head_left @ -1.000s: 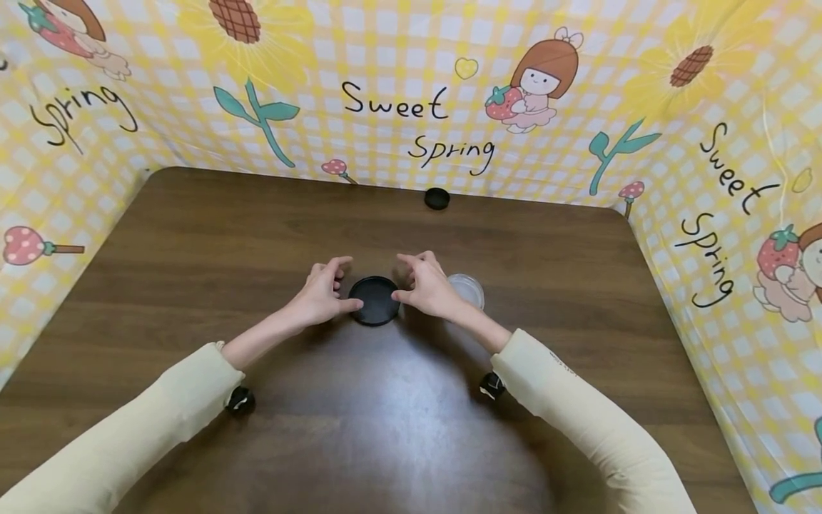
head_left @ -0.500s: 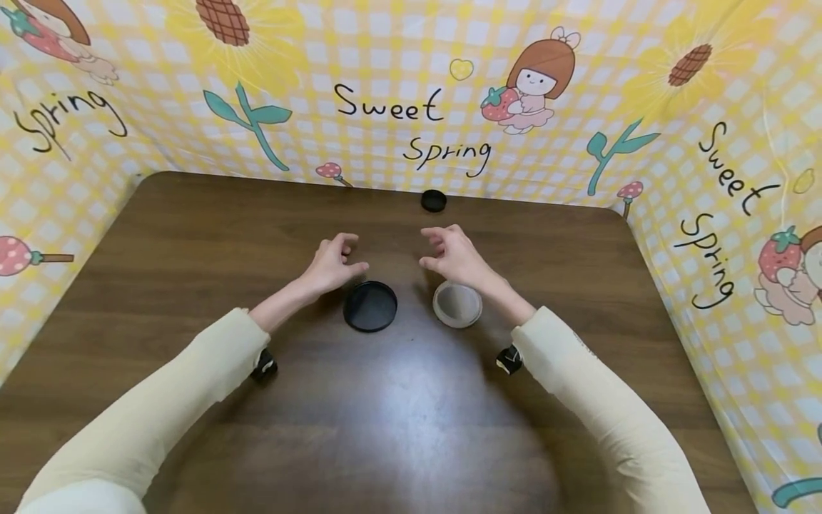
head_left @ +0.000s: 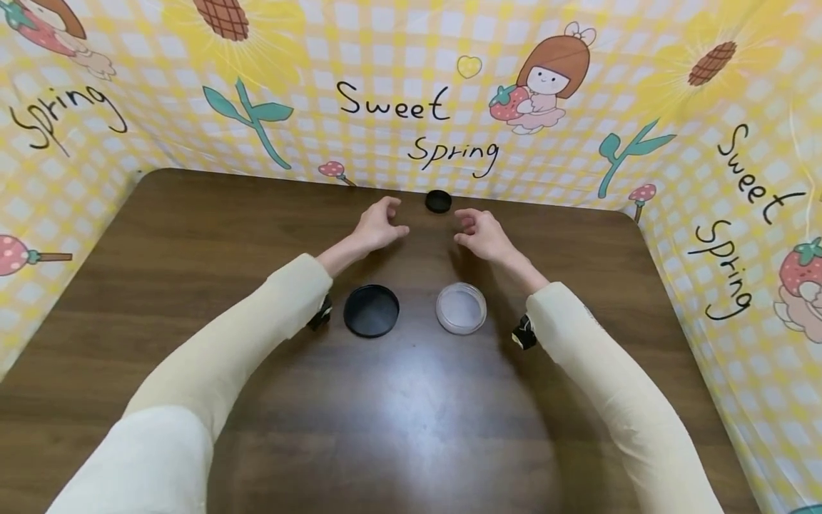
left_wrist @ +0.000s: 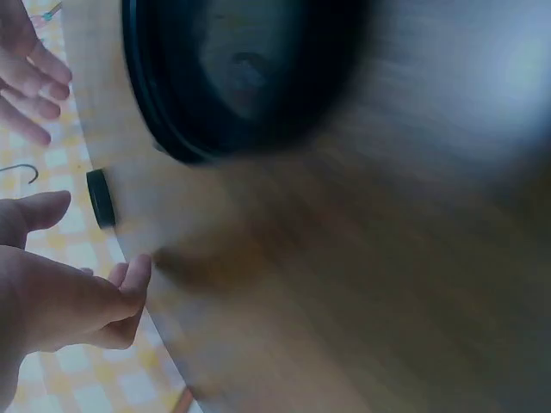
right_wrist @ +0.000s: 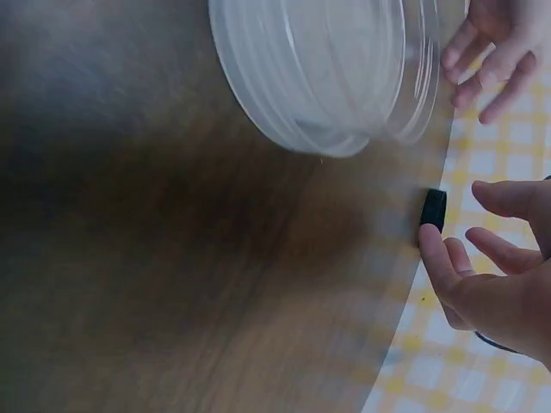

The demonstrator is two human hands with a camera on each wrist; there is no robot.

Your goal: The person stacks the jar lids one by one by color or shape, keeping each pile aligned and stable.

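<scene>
In the head view a small round black lid-like disc point(head_left: 439, 201) lies at the table's far edge. My left hand point(head_left: 379, 225) hovers to its left and a bit nearer, fingers relaxed, thumb apart, holding nothing. On the other side my right hand point(head_left: 484, 235) reaches forward in the same loose pose, also holding nothing, its fingertips a short way from the disc. Behind both hands, nearer the body, sit a larger black round lid point(head_left: 371, 311) on the left and a clear round shallow container point(head_left: 461, 308) on the right. The left wrist view shows the small disc point(left_wrist: 101, 199) beyond the thumb.
A brown wooden table point(head_left: 398, 428) carries everything. Yellow checked cloth point(head_left: 379, 64) with cartoon prints hangs along the far edge and both sides. Black wrist cameras point(head_left: 524, 333) hang under both cream sleeves.
Both hands have left the large black lid and clear container and moved forward toward the small black disc. The clear container, partly covered by the right arm before, now shows fully.
</scene>
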